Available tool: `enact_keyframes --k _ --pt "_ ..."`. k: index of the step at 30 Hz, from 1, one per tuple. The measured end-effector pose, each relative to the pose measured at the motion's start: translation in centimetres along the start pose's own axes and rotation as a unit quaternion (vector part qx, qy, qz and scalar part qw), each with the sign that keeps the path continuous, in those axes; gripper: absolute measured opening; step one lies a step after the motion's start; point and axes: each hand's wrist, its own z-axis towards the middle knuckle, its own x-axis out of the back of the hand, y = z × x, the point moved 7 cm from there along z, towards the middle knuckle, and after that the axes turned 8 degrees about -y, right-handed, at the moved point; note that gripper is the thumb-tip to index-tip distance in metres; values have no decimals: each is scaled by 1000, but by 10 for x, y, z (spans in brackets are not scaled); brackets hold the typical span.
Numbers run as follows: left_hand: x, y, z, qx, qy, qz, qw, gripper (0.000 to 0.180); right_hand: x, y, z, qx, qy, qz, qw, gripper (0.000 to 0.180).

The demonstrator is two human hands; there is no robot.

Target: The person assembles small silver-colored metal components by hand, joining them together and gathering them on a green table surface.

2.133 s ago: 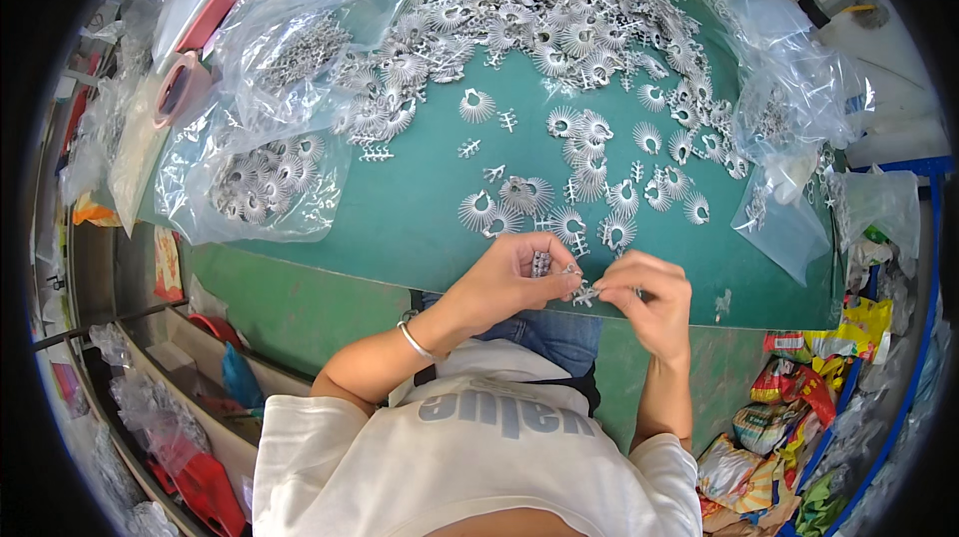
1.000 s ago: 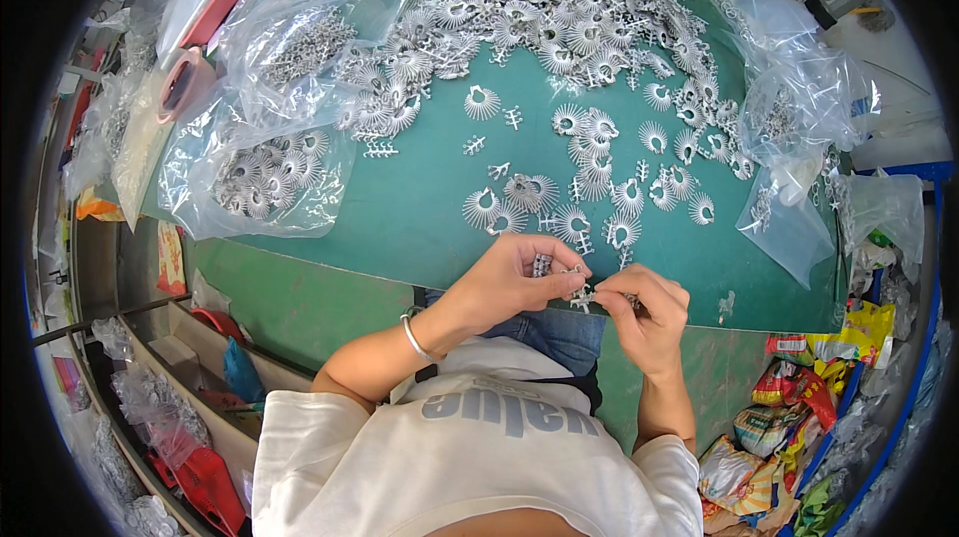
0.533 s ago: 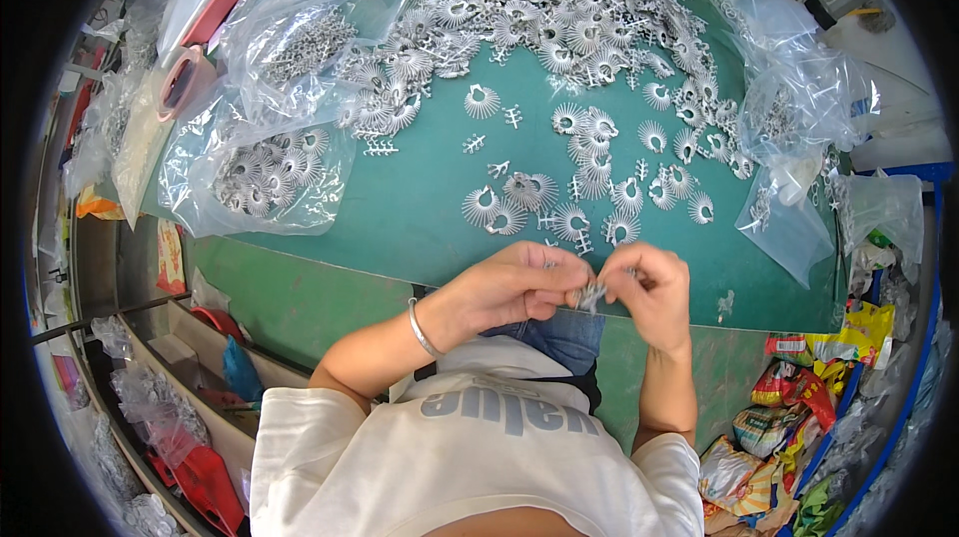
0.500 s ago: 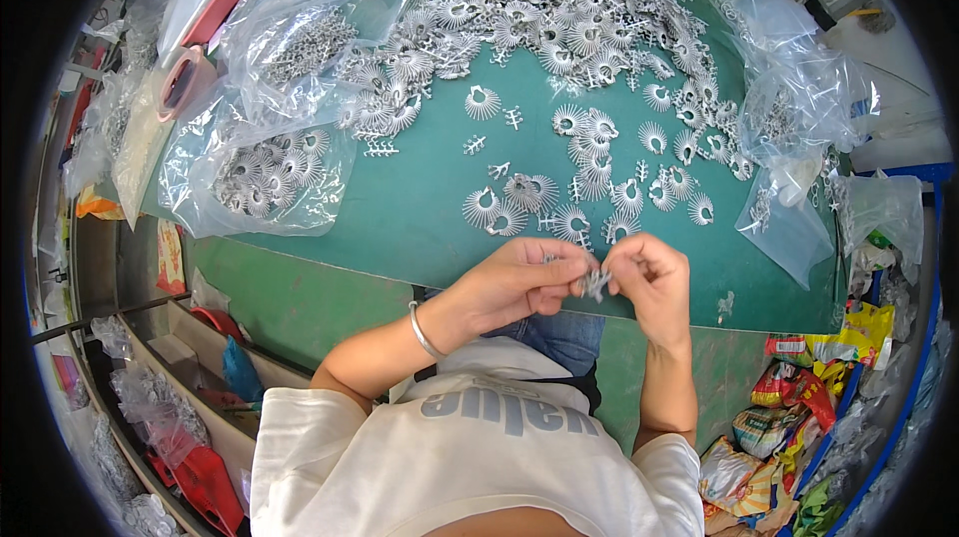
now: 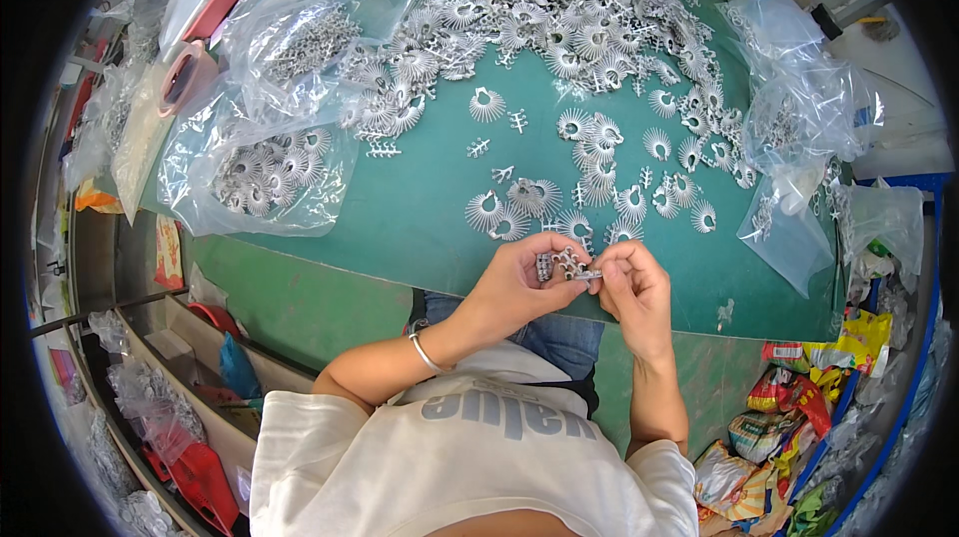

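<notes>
Both hands pinch one small metal piece at the near edge of the green table (image 5: 420,227).

I see my left hand (image 5: 519,282) and right hand (image 5: 631,289) closed on the metal piece (image 5: 561,267), just below the loose fan-shaped parts (image 5: 519,199).

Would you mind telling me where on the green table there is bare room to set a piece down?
The widest bare patch of the green table lies between the clear bag of fan-shaped pieces and the small cluster of fans, running to the near edge. A narrower strip lies right of the right hand. The far end, under the heap of silver pieces, is crowded.
</notes>
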Motion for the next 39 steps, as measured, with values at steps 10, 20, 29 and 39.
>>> enact_keyframes --k 10,20,29,39 --pt "0 14 -7 5 -20 142 990 27 -1 6 -2 -56 -53 -48 996 20" --pt "-14 27 -15 -87 -28 309 947 34 -11 32 -21 -174 -167 188 952 26" --pt "8 18 -12 -44 35 269 961 32 107 -20 -24 -88 30 -356 930 31" --pt "2 11 -6 -13 15 220 975 28 129 -23 -10 -108 -37 -190 975 32"
